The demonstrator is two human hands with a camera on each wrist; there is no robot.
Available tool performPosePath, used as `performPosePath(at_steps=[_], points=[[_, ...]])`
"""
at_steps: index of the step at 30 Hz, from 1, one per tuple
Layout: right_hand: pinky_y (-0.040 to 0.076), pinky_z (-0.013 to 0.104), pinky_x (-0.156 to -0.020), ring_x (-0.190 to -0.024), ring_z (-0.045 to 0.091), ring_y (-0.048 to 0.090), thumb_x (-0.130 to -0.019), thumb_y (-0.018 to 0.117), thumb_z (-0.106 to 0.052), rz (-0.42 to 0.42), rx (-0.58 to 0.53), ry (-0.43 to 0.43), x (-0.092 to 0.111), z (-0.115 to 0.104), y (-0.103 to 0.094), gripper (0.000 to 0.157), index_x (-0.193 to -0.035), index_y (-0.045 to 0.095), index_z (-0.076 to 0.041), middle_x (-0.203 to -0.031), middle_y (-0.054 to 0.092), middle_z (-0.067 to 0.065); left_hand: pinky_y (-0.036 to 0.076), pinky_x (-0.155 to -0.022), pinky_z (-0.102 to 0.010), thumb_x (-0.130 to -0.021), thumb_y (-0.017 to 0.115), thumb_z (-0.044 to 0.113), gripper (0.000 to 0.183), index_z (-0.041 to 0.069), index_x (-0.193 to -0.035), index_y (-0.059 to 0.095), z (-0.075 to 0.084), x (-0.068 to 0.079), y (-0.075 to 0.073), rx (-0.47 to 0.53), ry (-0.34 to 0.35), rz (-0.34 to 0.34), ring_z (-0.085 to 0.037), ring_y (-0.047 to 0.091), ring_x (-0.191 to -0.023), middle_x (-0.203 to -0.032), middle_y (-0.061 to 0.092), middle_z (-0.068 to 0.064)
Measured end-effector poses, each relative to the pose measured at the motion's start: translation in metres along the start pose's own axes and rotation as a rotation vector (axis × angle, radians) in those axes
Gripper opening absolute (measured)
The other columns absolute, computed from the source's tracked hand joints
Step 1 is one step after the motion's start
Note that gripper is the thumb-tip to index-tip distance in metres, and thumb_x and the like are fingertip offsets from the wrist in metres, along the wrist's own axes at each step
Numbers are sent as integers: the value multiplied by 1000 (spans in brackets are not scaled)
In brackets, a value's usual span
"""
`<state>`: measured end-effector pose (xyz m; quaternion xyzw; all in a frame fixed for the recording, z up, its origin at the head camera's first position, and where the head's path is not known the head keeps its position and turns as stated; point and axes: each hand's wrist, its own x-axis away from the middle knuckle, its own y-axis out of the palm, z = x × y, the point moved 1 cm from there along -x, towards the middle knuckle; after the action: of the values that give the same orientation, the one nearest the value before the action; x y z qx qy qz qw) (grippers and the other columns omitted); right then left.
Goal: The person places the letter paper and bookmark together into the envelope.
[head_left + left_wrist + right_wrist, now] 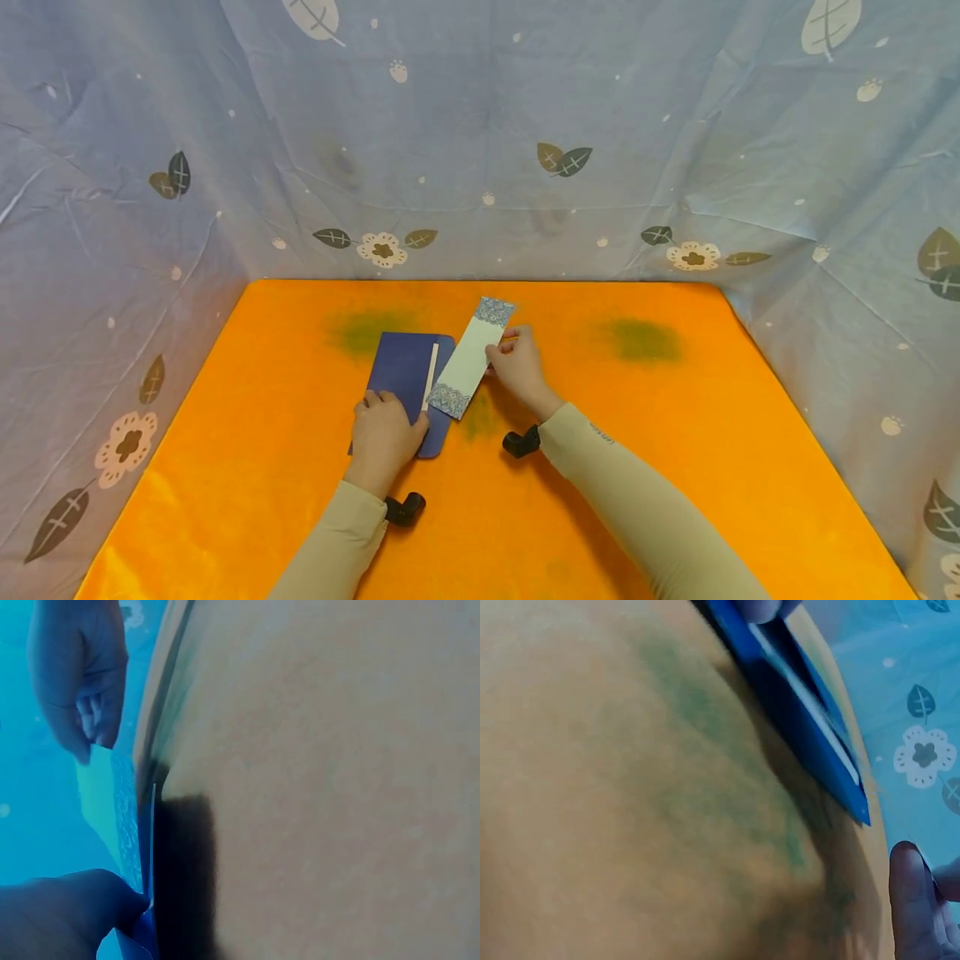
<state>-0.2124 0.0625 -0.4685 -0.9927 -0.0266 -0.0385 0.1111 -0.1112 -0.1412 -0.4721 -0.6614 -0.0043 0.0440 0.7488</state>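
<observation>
A dark blue folder with a white strip along its right side lies toward the left of the table. My left hand grips its near part, thumb on the right side and fingers on the left. In the right wrist view the blue folder stands partly spread, with a white edge inside. A pale card with patterned blue-grey ends is pinched at its right edge by my right hand. The card slants, its near end overlapping the folder's right flap in the head view.
An orange cloth with greenish patches covers the table. Grey-blue curtains with leaves and flowers enclose the back and both sides. Black wrist mounts stick out near both sleeves.
</observation>
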Motion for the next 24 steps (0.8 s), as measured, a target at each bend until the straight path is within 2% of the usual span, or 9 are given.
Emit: performPosePath(at_steps=[5, 9, 19, 24], points=[[57, 37, -67, -69, 32, 67, -92, 65, -13, -20, 93, -9, 6, -4, 7, 51, -132, 36, -2, -89, 64, 14, 42, -93, -54, -89, 60, 47, 81, -26, -122, 47, 0, 1, 0, 7, -1, 3, -50, 49, -108, -117, 51, -42], [56, 33, -65, -70, 31, 67, -94, 63, -15, -14, 89, -4, 4, -5, 7, 56, -139, 32, -3, -92, 63, 13, 42, -94, -54, -89, 60, 48, 81, -25, -122, 47, 1, 1, 1, 5, -3, 3, -50, 49, -109, -118, 51, -42], [54, 33, -63, -71, 30, 65, -95, 62, -17, 95, 48, -29, -1, 0, 8, 59, -143, 29, -7, -92, 59, 14, 39, -97, -54, -90, 59, 46, 80, -25, -123, 47, 1, 0, 2, 17, -10, 11, -50, 48, -113, -120, 50, -41], [54, 32, -60, -66, 29, 64, -95, 62, -15, 80, 63, -53, -1, 5, 18, 61, -144, 27, -6, -88, 59, 13, 40, -96, -54, -90, 59, 46, 79, -25, -123, 47, 1, 1, 2, 36, -18, 25, -50, 49, -111, -119, 51, -41]])
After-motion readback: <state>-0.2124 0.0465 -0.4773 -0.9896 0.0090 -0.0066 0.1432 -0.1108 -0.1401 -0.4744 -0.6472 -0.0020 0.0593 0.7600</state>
